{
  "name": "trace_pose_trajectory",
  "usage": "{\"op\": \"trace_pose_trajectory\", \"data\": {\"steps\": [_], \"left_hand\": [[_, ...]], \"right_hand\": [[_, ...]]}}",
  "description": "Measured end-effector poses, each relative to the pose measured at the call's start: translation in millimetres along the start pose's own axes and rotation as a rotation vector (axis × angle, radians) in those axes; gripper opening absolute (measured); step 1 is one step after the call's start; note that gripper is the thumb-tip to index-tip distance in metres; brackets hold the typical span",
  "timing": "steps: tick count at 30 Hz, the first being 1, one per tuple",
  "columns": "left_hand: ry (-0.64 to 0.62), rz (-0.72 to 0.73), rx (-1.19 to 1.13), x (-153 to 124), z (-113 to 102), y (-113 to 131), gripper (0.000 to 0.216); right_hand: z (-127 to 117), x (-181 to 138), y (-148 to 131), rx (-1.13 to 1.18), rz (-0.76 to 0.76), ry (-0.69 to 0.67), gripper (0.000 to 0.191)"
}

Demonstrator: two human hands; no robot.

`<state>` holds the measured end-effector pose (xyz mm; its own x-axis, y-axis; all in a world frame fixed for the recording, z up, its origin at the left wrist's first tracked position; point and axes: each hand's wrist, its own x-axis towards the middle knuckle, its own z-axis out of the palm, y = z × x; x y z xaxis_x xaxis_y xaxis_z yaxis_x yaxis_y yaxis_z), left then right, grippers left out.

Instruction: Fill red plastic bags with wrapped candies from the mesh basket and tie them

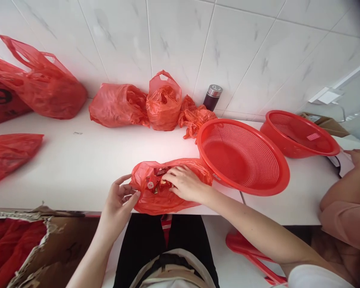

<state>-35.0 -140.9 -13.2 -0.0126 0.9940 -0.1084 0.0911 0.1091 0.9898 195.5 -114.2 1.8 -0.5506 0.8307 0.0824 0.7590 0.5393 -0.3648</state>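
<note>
A red plastic bag (168,206) lies open on the white table in front of me, with small red wrapped packets (151,183) inside, one bearing a round pale mark. My left hand (120,200) grips the bag's left edge between thumb and fingers. Inside the bag's mouth, my right hand (186,184) has its fingers bent down over the packets. Something shiny and gold-coloured shows at its fingertips, too small to name. Just right of the bag, a red perforated plastic basket (228,160) stands close to my right forearm.
Along the tiled wall are filled red bags (117,106), a knotted bag (164,106), crumpled red plastic (196,118) and a dark flask (213,97). A second basket (300,136) stands near another person's arm (348,188). A cardboard box (63,248) is below left; a red stool (252,252) below right.
</note>
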Motion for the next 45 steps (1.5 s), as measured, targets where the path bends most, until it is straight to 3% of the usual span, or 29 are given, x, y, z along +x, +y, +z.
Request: {"op": "trace_pose_trajectory", "data": {"steps": [4, 8, 10, 14, 16, 21, 28, 33, 37, 41, 45], "left_hand": [[0.023, 0.003, -0.03, -3.1, -9.6, 1.8, 0.051], [0.094, -0.028, -0.021, -8.9, -13.6, 3.3, 0.05], [0.124, -0.028, -0.018, -11.5, -12.7, 3.9, 0.049], [0.161, -0.022, -0.005, -14.3, -10.1, 5.4, 0.046], [0.158, -0.038, 0.012, -14.5, -9.7, 5.4, 0.046], [0.125, -0.041, 0.008, -14.6, -8.2, 2.8, 0.046], [0.091, 0.066, 0.1, -15.6, -6.7, 0.0, 0.037], [0.063, 0.097, 0.317, -8.1, -0.3, -1.7, 0.038], [-0.01, 0.112, 0.4, 0.1, 5.1, -6.4, 0.028], [-0.016, 0.083, 0.297, -1.2, -0.5, -10.0, 0.022], [0.077, 0.002, 0.09, -10.2, -6.8, -6.6, 0.023]], "right_hand": [[-12.0, -11.8, 2.7, 0.08, 0.032, -0.003, 0.029], [-29.3, -29.2, 4.7, 0.18, 0.076, -0.126, 0.046], [-30.3, -34.3, 4.5, 0.173, 0.102, -0.109, 0.045], [-10.5, -35.5, 3.4, 0.133, 0.098, 0.125, 0.022], [5.5, -35.4, 5.1, 0.102, 0.106, 0.165, 0.016], [26.6, -42.2, 14.9, 0.313, 0.241, 0.041, 0.019], [12.8, -48.3, 10.1, 0.265, 0.332, -0.014, 0.016], [10.3, -26.4, -16.1, 0.102, 0.243, 0.11, 0.01], [24.7, 5.7, -27.2, -0.053, 0.041, 0.122, 0.033], [31.3, 19.8, -16.2, -0.077, 0.053, 0.017, 0.036], [11.5, 2.8, -12.8, -0.039, 0.083, 0.005, 0.028]]}}
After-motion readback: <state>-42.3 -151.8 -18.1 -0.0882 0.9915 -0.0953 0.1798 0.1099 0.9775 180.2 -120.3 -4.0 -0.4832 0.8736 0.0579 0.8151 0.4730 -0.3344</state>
